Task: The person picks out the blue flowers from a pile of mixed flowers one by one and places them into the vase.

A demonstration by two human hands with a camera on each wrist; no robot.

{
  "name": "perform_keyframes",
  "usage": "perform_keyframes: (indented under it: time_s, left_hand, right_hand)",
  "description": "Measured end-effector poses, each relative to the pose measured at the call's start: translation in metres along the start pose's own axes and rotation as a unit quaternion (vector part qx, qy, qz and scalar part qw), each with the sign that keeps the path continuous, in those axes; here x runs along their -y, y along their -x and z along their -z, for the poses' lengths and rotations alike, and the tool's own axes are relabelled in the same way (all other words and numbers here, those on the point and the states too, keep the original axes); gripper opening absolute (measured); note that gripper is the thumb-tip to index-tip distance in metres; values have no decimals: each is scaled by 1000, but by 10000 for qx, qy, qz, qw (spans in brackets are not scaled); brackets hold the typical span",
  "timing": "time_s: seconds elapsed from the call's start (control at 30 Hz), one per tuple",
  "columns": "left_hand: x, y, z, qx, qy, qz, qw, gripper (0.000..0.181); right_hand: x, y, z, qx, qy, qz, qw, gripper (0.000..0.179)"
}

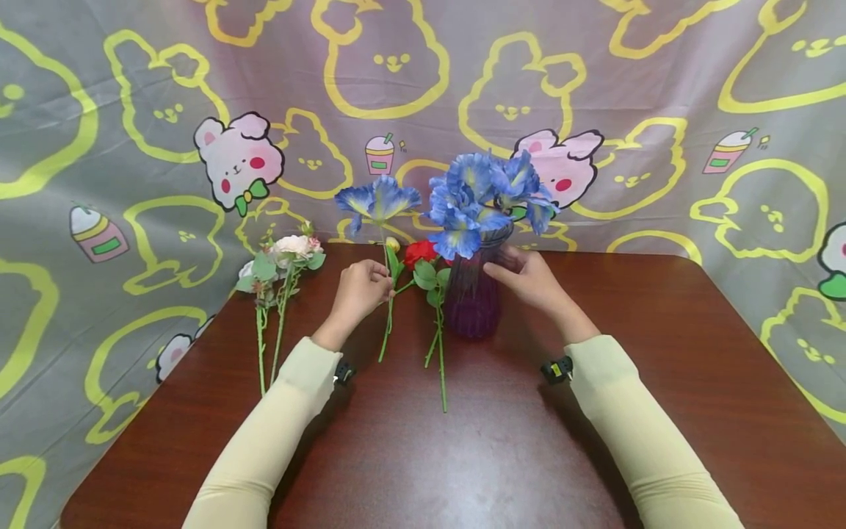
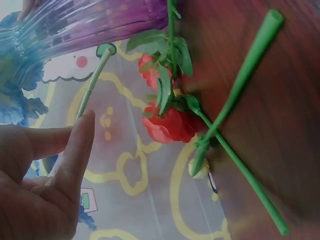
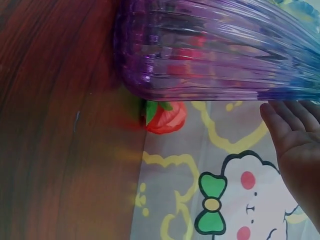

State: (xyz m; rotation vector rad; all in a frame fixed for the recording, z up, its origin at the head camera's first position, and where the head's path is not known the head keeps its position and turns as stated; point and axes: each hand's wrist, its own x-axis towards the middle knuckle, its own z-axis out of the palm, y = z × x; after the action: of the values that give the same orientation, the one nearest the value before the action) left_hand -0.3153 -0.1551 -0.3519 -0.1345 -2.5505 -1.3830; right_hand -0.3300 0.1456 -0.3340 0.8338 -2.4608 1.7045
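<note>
My left hand (image 1: 365,288) pinches the thin green stem (image 2: 92,82) of a blue iris (image 1: 378,200) between thumb and fingers; its bloom stands upright and the stem's lower end hangs free. To the right, a ribbed glass vase (image 1: 472,312), purple below and bluish at the neck, stands on the table with several blue irises (image 1: 472,195) in it. My right hand (image 1: 532,279) is at the vase's right side near the neck, thumb toward the front. In the right wrist view its extended fingers (image 3: 285,120) meet the glass, some tips hidden behind it.
Red roses (image 1: 419,253) with green leaves lie left of the vase, stems toward me. A yellow bud (image 1: 393,245) lies behind my left hand. Pale pink flowers (image 1: 294,250) lie at the table's left edge. A patterned cloth (image 1: 396,88) hangs behind the brown table (image 1: 463,455).
</note>
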Motion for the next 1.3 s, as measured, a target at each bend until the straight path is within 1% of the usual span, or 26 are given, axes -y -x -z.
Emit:
perform_keyframes:
  time_s: [0.03, 0.2, 0.3, 0.47, 0.6, 0.7, 0.77, 0.87, 1.03, 1.17, 1.23, 1.3]
  left_hand:
    - [-1, 0, 0, -10, 75, -19, 10000, 11]
    - [-10, 2, -1, -132, 258, -167, 9994, 14]
    - [-15, 4, -2, -275, 322, -327, 9986, 14]
    - [-21, 6, -3, -556, 301, -815, 9947, 14]
    - [-26, 8, -4, -720, 240, -1201, 9899, 15]
    - [-30, 10, -5, -823, 267, -1443, 9857, 15]
    - [-32, 11, -6, -865, 384, -1630, 9821, 15]
    - [-35, 12, -9, -881, 566, -1959, 9750, 13]
    - [-41, 17, -14, -838, 781, -2496, 9615, 11]
    - [-48, 22, -16, -813, 911, -2757, 9535, 11]
    - [-52, 25, -18, -808, 888, -2843, 9512, 11]
    - [-54, 27, -19, -779, 836, -2889, 9505, 12]
  right_hand:
    - [0, 0, 0, -23, 18, 14, 10000, 52]
    - [-13, -4, 5, -119, 397, 40, 9991, 53]
    - [-9, -2, 7, -144, 743, 42, 9971, 55]
    - [2, 1, 10, -169, 1277, -10, 9917, 58]
    - [12, 6, 12, -188, 1441, -47, 9894, 58]
    - [23, 11, 13, -218, 1535, -100, 9879, 57]
    - [29, 14, 14, -260, 1715, -145, 9847, 57]
    - [40, 18, 15, -395, 1978, -155, 9793, 53]
    - [57, 25, 18, -747, 2234, 34, 9719, 39]
    - [69, 29, 20, -959, 2273, 161, 9690, 32]
    - [73, 31, 19, -1013, 2244, 198, 9690, 32]
    - [77, 33, 18, -1061, 2194, 228, 9696, 32]
